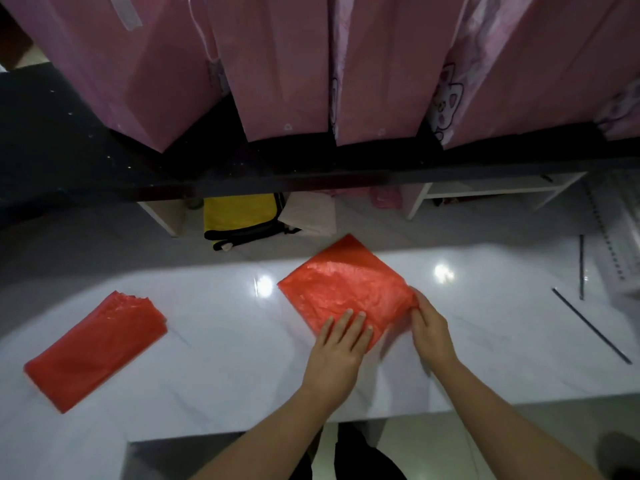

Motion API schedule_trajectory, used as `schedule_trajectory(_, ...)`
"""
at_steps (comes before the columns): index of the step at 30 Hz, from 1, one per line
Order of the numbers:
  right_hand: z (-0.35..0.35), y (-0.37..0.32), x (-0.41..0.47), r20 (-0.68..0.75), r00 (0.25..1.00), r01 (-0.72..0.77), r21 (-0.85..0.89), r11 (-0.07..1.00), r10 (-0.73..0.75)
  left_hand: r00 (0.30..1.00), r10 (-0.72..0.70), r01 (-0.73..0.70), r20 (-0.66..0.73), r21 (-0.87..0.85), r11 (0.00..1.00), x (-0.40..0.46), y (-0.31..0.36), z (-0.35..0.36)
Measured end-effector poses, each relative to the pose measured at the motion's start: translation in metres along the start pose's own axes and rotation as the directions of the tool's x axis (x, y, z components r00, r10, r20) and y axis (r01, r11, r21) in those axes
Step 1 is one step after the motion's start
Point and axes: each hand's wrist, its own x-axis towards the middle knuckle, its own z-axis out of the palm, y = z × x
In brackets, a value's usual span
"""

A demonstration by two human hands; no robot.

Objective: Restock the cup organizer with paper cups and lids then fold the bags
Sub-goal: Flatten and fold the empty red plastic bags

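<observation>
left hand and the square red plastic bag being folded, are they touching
Touching. The head view shows the left hand lying flat with straight fingers on the near corner of the square red plastic bag.

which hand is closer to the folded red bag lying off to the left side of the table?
Left. The left hand presses flat on the red bag being folded, with bare table between it and the folded red bag. The right hand grips the far corner of the bag being folded.
</observation>
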Motion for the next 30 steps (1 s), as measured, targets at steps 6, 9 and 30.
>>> schedule_trajectory(6, -0.014, 0.003, 0.01, -0.117, 0.973, 0.164, -0.269, 0.949, -0.201, 0.992, -0.01, 0.007, 0.124, 0.02, 1.0, 0.003, -0.003, 0.022)
schedule_trajectory(9, 0.009, -0.008, 0.019, 0.117, 0.899, 0.419, -0.505, 0.754, -0.422, 0.982, -0.035, 0.038, 0.184, -0.015, 0.999, 0.001, -0.003, 0.028)
schedule_trajectory(30, 0.102, -0.02, 0.031, 0.557, 0.761, 0.645, -0.592, 0.482, -0.334, 0.82, -0.554, 0.561, 0.144, -0.008, 0.828, -0.006, -0.073, 0.037)
